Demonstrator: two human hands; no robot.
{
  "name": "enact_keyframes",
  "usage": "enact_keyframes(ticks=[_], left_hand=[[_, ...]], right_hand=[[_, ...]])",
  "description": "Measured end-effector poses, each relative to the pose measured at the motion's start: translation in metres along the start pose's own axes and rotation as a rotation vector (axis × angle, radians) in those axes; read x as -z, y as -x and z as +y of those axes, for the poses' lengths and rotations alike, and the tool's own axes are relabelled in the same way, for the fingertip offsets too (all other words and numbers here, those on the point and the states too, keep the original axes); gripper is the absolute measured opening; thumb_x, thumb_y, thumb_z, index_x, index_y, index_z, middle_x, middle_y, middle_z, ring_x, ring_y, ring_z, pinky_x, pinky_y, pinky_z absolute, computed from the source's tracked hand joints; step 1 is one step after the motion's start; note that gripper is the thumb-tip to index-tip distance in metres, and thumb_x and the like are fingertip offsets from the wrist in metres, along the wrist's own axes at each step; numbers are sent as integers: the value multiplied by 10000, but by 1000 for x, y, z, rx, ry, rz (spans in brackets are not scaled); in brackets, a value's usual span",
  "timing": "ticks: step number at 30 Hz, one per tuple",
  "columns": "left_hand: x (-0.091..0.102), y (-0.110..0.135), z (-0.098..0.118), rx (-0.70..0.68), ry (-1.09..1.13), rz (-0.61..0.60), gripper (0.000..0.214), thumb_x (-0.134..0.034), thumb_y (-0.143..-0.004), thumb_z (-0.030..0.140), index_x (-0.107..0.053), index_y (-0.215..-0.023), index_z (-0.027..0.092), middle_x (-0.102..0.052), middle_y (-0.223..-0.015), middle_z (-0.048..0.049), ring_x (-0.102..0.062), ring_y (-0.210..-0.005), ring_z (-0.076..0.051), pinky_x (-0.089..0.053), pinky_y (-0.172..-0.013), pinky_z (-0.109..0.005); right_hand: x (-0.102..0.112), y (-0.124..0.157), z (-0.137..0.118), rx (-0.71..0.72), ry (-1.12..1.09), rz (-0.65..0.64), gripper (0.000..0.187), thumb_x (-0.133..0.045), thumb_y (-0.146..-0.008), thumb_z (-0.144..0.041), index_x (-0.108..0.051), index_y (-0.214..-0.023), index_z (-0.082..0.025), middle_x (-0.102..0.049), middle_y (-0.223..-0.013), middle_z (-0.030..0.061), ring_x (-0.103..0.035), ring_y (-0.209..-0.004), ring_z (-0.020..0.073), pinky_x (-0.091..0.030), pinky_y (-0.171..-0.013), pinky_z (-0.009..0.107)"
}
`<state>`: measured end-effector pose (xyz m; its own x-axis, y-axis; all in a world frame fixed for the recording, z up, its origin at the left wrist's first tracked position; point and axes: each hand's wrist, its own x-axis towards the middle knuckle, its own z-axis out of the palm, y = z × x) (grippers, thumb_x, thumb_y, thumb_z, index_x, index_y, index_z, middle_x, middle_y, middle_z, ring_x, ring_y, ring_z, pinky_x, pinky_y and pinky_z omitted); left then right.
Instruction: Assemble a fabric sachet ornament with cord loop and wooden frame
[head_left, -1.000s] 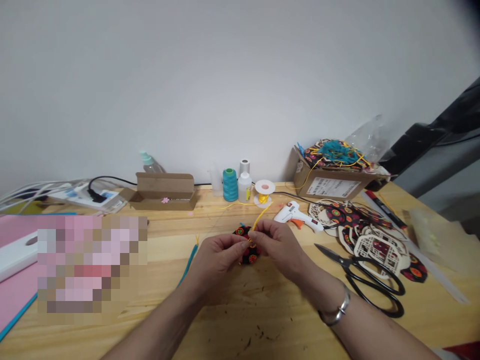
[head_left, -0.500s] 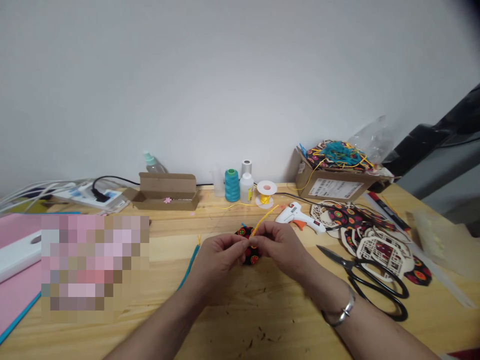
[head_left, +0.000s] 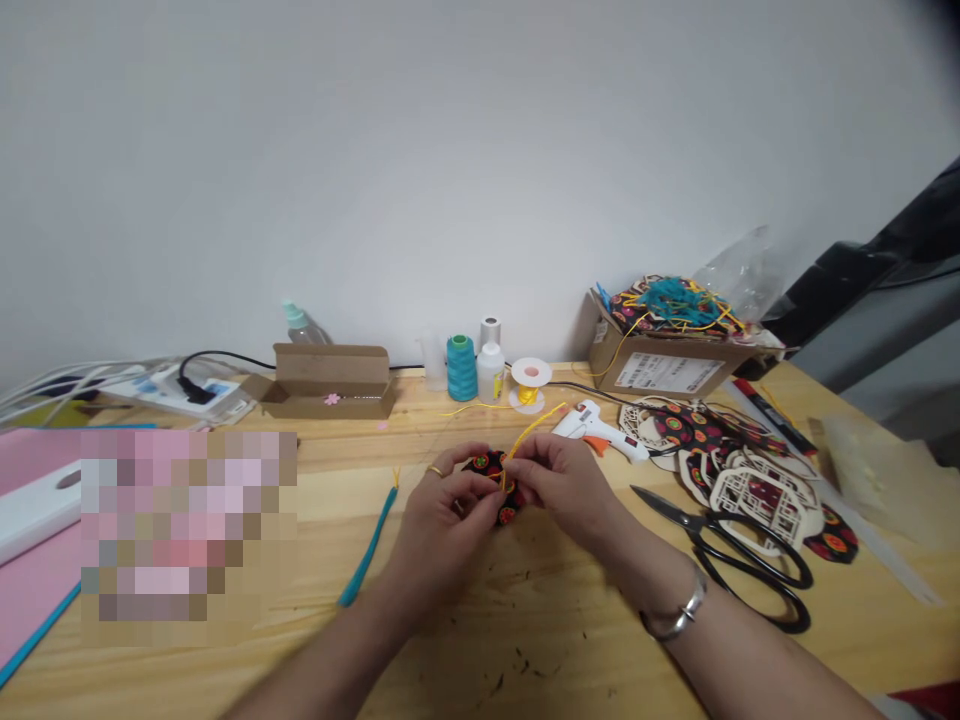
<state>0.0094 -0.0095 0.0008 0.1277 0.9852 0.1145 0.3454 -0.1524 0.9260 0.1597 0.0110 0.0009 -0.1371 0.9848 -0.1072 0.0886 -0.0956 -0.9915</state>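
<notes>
Between my hands, just above the table, is a small black fabric piece (head_left: pixel 507 513) with red, orange and green round motifs. My left hand (head_left: pixel 454 505) grips it from the left, fingers curled about its edge and partly hiding it. A yellow cord (head_left: pixel 536 427) rises from the fabric piece toward the upper right. The thumb and fingers of my right hand (head_left: pixel 551 480) are pinched on this cord close to the fabric. To the left of my left hand, a teal tassel (head_left: pixel 369 545) with a yellow loop lies on the wood.
Black-handled scissors (head_left: pixel 712 530) lie right of my right hand, near patterned cut-outs (head_left: pixel 765 500). Behind are a white glue gun (head_left: pixel 600 428), a yellow cord spool (head_left: pixel 530 372), teal thread (head_left: pixel 462 370), a white bottle (head_left: pixel 491 375) and cardboard boxes (head_left: pixel 660 372) (head_left: pixel 330 400).
My left fingers have shifted and spread further around the fabric piece, showing a ring. The cord's free end has tipped slightly right. More of the teal tassel shows.
</notes>
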Motion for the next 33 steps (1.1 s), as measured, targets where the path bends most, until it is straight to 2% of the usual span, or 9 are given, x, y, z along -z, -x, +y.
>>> enact_keyframes(ticks=[5, 10, 13, 15, 17, 19, 23, 27, 33], left_hand=[[-6, 4, -6, -6, -14, -62, 152, -608, -738, 198, -724, -651, 247, -674, -989, -46, -539, -1089, -225, -418, -878, -315], [-4, 3, -4, -4, 20, -108, 152, -593, -735, 175, -702, -640, 220, -677, -993, -50, -578, -1020, -222, -423, -864, -322], [1, 2, 2, 138, 219, -44, 68, -635, -696, 243, -650, -737, 191, -616, -1144, -59, -633, -753, -165, -474, -640, -279], [3, 0, 5, 259, 360, -8, 257, -660, -670, 274, -605, -908, 191, -593, -1180, -76, -566, -525, -80, -417, -474, -227], [3, -1, 7, 339, 446, -42, 414, -674, -655, 274, -559, -1041, 180, -633, -1097, -90, -501, -435, -47, -367, -423, -206], [3, -2, 7, 387, 500, -133, 469, -672, -653, 263, -553, -1093, 156, -673, -982, -90, -529, -464, -71, -361, -431, -206], [1, -2, 6, 396, 476, -242, 336, -653, -669, 266, -661, -980, 140, -695, -769, -57, -571, -589, -125, -380, -496, -211], [4, -4, 5, 357, 364, -212, 231, -623, -711, 294, -720, -866, 153, -663, -666, -27, -498, -539, -107, -351, -510, -219], [8, -7, 1, 336, 316, -181, 214, -643, -719, 339, -719, -755, 143, -599, -585, -4, -432, -523, -98, -296, -504, -218]], right_hand=[[-5, 2, -4, -77, -176, -74, 134, -606, -671, -249, -516, -616, -165, -477, -416, -76, -378, -366, 48, -262, -387, 181], [-5, 4, -5, -71, -190, -116, 142, -583, -692, -249, -488, -619, -172, -464, -420, -83, -377, -376, 50, -268, -401, 186], [-4, 3, -4, -27, -84, -81, 145, -578, -701, -248, -489, -611, -177, -460, -457, -76, -379, -405, 60, -279, -416, 198], [-3, 2, -3, 21, 49, -50, 150, -571, -713, -231, -492, -596, -178, -461, -472, -68, -382, -432, 69, -292, -436, 206], [-3, 2, -1, 73, 174, -37, 156, -557, -727, -210, -499, -586, -180, -470, -490, -58, -400, -466, 81, -313, -465, 213], [-3, 3, 0, 108, 247, -33, 148, -541, -736, -191, -508, -592, -181, -495, -528, -48, -430, -510, 93, -334, -494, 218], [-4, 4, -1, 116, 311, -38, 130, -524, -730, -155, -523, -602, -182, -524, -567, -36, -469, -560, 108, -355, -528, 225], [-3, 4, -3, 124, 317, -45, 134, -540, -731, -169, -535, -598, -177, -528, -571, -34, -468, -565, 106, -351, -536, 223], [-2, 3, -4, 72, 162, -82, 89, -571, -690, -155, -551, -604, -169, -498, -531, -54, -425, -505, 78, -335, -489, 198]])
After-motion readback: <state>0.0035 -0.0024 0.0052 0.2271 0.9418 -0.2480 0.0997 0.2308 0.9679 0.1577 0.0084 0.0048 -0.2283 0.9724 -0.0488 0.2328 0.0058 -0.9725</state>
